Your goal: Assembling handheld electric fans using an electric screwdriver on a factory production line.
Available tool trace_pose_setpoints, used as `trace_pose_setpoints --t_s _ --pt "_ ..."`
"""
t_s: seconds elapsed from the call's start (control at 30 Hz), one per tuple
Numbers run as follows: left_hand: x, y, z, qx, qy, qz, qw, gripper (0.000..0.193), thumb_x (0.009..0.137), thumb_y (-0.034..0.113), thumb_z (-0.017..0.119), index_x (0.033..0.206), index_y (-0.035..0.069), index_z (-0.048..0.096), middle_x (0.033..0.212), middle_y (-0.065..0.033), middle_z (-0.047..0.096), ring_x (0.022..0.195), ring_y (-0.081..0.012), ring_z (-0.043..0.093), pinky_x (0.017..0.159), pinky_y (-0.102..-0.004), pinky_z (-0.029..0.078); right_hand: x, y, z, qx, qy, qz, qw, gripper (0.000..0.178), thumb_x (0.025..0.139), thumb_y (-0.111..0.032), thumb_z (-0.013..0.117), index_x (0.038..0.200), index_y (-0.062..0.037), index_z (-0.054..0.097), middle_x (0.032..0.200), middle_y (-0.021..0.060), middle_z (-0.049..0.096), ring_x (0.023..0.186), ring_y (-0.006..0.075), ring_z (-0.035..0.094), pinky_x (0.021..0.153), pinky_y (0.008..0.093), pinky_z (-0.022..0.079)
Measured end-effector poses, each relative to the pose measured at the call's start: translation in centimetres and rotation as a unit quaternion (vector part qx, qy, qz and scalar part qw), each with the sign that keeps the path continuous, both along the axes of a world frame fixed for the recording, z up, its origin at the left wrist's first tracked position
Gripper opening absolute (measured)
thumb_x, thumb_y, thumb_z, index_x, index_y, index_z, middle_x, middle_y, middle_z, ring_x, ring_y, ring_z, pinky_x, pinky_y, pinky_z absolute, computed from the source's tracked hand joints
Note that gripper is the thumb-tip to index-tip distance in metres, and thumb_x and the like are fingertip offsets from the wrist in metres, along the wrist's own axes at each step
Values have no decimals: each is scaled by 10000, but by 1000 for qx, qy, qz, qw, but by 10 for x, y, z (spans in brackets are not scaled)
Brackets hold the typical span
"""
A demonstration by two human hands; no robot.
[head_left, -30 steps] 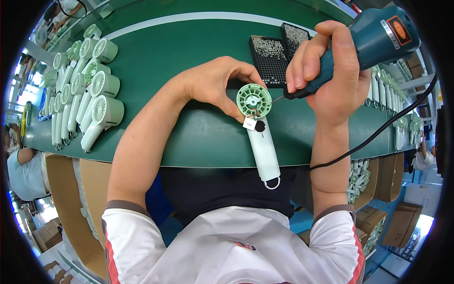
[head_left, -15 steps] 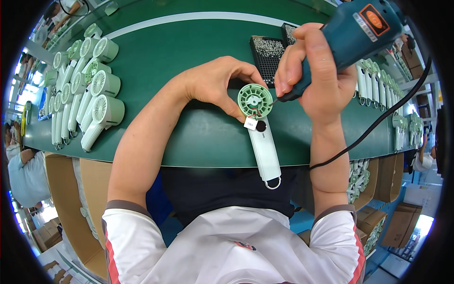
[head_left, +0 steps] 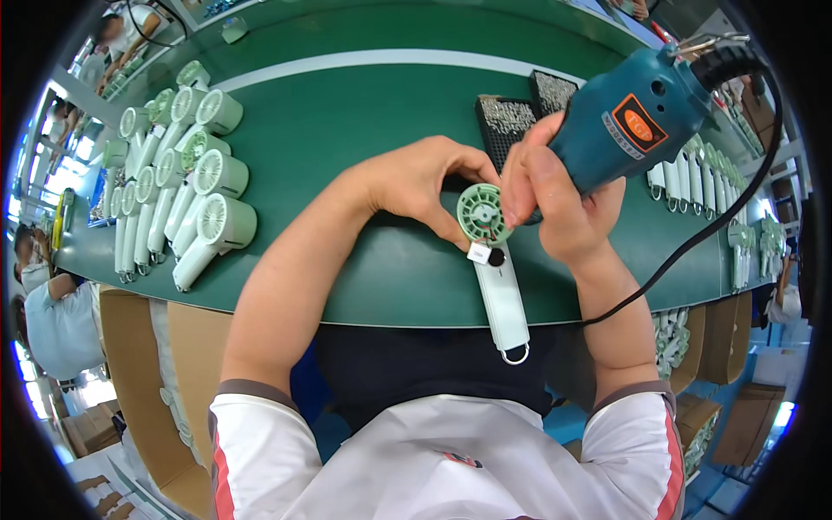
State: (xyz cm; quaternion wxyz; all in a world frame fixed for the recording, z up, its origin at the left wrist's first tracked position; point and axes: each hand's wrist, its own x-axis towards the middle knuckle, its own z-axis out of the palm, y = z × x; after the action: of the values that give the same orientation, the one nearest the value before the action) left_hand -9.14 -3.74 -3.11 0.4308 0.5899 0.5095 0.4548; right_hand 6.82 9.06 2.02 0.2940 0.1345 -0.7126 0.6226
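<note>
A pale green and white handheld fan (head_left: 501, 299) lies near the table's front edge, its round head open to show the inner ribs and motor. Thumb and fingers of my left hand (head_left: 425, 186) curve around the head's left rim and grip it. From the fan's neck hang thin wires and a small white tag (head_left: 479, 252), beside a dark round spot. My right hand (head_left: 568, 204) is closed around a teal electric screwdriver (head_left: 611, 126), slanting down to the fan head. Its fingertips are at the head's right rim and hide the screwdriver's tip.
Black screw trays (head_left: 505, 121) stand just beyond the hands. Rows of similar fans (head_left: 225, 221) lie at the left, and more fans (head_left: 693, 178) at the right. The screwdriver's black cord (head_left: 724, 217) loops past my right forearm. Cardboard boxes (head_left: 143, 390) stand below the table edge.
The whole view has shifted, so things appear farther right and lower. My right hand has brought the screwdriver in to the fan head; its bit, visible before, is now hidden.
</note>
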Motion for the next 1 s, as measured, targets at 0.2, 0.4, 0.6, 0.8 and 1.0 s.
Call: trace_pose_setpoints --t_s 0.2,0.4,0.6,0.8,1.0 --pt "-1 8 -6 15 -18 -21 1000 660 572 61 957 1164 -8 672 1125 -99 735 1067 -165 682 1015 -310 498 2 3 2 -18 -32 -3 999 69 1005 -48 516 1034 11 496 597 71 525 483 154 518 456 300 455" --pt "1 -6 12 -7 -17 7 1000 583 593 19 930 1120 21 681 1107 -58 727 1058 -159 676 1027 -314 487 0 -2 7 -16 -83 -6 996 95 995 -56 561 950 27 569 626 41 581 530 113 573 496 266 458" --pt "5 4 10 -24 -14 -6 1000 626 592 -12 921 1168 15 676 1184 -67 721 1114 -151 645 1062 -331 460 4 2 0 -17 -14 -34 999 87 982 -43 572 948 33 599 635 26 611 522 78 585 503 251 464" --pt "-4 -4 -7 -24 13 14 1000 624 611 29 916 1185 13 672 1159 -59 723 1075 -135 655 1009 -298 475 15 1 23 -55 41 -53 996 169 966 -61 565 1019 85 630 627 75 642 519 140 626 564 284 535" --pt "-3 0 -10 26 8 -17 999 681 653 43 918 1269 -4 632 1228 -101 698 1152 -190 647 1060 -356 489 84 76 41 262 217 -254 905 322 975 -246 660 1165 14 649 1007 119 676 896 211 678 838 333 542"
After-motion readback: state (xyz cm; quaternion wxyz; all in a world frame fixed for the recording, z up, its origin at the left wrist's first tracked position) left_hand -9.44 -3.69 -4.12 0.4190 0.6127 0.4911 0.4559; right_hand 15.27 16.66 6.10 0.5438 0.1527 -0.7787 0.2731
